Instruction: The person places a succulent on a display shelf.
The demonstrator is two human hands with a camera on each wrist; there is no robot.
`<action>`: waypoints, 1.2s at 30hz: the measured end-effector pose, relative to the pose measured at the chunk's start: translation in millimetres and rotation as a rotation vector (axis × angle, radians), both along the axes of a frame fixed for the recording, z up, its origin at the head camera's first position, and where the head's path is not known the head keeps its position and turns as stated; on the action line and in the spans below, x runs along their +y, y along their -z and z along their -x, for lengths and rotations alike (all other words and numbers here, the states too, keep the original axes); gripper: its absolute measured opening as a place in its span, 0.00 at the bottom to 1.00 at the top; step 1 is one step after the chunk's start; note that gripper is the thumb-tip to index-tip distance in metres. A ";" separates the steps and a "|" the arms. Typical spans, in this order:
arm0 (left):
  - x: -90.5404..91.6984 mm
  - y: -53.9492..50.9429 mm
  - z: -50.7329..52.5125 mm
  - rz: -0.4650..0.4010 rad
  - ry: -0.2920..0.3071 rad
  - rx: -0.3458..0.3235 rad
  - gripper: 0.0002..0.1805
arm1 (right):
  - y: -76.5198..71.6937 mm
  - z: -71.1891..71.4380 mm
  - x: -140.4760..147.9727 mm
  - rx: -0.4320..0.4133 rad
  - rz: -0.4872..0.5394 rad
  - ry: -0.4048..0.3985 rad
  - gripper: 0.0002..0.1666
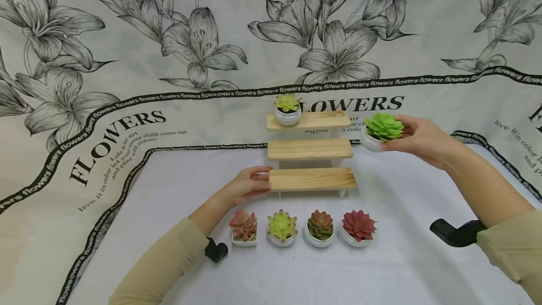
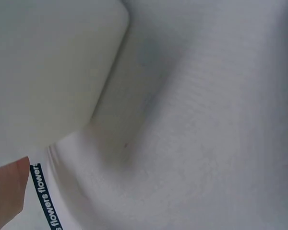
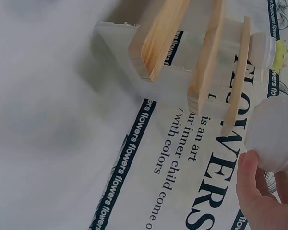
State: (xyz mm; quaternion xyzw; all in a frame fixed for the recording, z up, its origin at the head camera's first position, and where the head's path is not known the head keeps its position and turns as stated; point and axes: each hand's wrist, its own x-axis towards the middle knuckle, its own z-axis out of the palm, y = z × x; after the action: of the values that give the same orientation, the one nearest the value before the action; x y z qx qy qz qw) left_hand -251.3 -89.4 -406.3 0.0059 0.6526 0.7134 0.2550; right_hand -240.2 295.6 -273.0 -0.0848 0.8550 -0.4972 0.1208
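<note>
Your right hand (image 1: 427,140) has its fingers and thumb gripping the white round pot (image 1: 370,142) of a bright green plant (image 1: 384,127), held up in the air just past the right ends of the upper boards, apart from the stand (image 1: 310,149). In the right wrist view, your fingertips press against the side of that pot. Your left hand (image 1: 241,186) reaches to the left end of the lowest board (image 1: 313,179), fingers touching it; you cannot tell from these views whether they pinch it or only rest there. The left wrist view shows just one of your fingers beside a large pale surface, too close to make out. The stand has three wooden boards rising in steps on white supports, and on the left part of the top board (image 1: 326,120) sits a yellow-green plant (image 1: 287,102) in a white pot. In front of the stand, on the white table (image 1: 271,279), four potted plants line up from your left: a pink plant (image 1: 243,225) in a square pot, then a yellow-green plant with reddish tips (image 1: 282,226), a brownish-red and green plant (image 1: 320,225), and a deep red plant (image 1: 359,225), these three in round pots. Behind stands a flower-printed cloth (image 1: 228,121).
</note>
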 end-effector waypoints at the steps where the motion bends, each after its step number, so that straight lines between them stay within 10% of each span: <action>1: -0.1 0.2 -0.4 -0.002 -0.005 0.002 0.30 | -0.9 1.2 -2.2 -0.001 -0.001 0.001 0.47; 36: 0.1 1.1 -1.8 -0.026 -0.025 -0.017 0.29 | -5.2 48.1 -69.3 -0.013 0.090 0.037 0.48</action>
State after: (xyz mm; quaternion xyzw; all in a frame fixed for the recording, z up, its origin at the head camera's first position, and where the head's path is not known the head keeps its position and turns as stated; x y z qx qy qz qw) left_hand -249.5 -89.4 -407.4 -0.0051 0.6411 0.7251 0.2514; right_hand -288.2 226.2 -267.9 -0.0711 0.8323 -0.5379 0.1132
